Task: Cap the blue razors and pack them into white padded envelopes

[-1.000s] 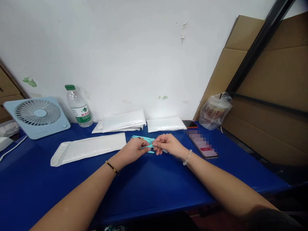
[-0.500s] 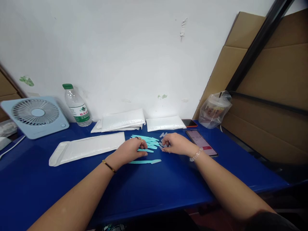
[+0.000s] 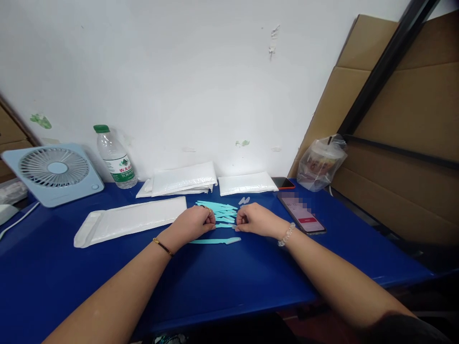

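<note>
My left hand (image 3: pixel 193 222) pinches the handle of a turquoise eyebrow razor (image 3: pixel 224 225), held level just above the table. Thumb and finger of my right hand (image 3: pixel 257 220) are closed at the razor's other end, on a small clear blade cap (image 3: pixel 234 227) partly covered by the fingertips. Behind the fingers lies a loose pile of turquoise razors (image 3: pixel 218 207). One more razor (image 3: pixel 214 241) rests nearer to me, with a pale cap at its right end. Past my right hand are a few loose clear caps (image 3: pixel 244 200).
A white padded envelope (image 3: pixel 136 220) lies left of the pile; more envelopes (image 3: pixel 182 180) are stacked against the wall. A phone (image 3: pixel 303 215) is by my right wrist, another phone (image 3: pixel 283 183) behind it. A fan (image 3: pixel 56 172), bottle (image 3: pixel 116 160) and bagged cup (image 3: pixel 321 162) stand around.
My right hand has come from the loose caps toward me and slightly left, to the razor's tip. My left hand has shifted slightly left, keeping its pinch.
</note>
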A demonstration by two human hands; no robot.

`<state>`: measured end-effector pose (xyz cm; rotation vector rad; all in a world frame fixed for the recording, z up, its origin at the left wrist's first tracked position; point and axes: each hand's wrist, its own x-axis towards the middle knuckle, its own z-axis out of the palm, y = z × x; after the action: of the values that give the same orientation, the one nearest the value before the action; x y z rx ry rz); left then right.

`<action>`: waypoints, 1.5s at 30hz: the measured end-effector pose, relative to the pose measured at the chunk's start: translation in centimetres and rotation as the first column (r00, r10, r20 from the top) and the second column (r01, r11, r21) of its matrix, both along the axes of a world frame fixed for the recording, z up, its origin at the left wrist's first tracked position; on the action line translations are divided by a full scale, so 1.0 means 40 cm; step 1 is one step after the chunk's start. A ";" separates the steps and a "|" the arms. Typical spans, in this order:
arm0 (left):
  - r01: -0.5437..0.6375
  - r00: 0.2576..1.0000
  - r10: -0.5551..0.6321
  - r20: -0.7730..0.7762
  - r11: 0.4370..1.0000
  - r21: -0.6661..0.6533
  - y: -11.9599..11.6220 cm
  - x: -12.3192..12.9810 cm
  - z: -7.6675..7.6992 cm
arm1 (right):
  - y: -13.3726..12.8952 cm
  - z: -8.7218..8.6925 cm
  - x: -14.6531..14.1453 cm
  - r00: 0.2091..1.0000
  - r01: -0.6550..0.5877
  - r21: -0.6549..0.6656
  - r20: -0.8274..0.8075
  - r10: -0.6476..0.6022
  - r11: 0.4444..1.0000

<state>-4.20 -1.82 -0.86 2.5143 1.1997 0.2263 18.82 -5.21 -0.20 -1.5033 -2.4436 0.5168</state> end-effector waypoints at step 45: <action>0.062 0.998 -0.063 0.024 0.996 0.060 -0.003 0.009 -0.011 | 0.006 0.011 0.025 0.996 -0.073 -0.071 -0.064 0.068 0.995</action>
<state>-3.83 -1.92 -1.31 2.5874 1.1180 0.2813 19.82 -4.97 0.23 -1.4101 -2.4623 0.6639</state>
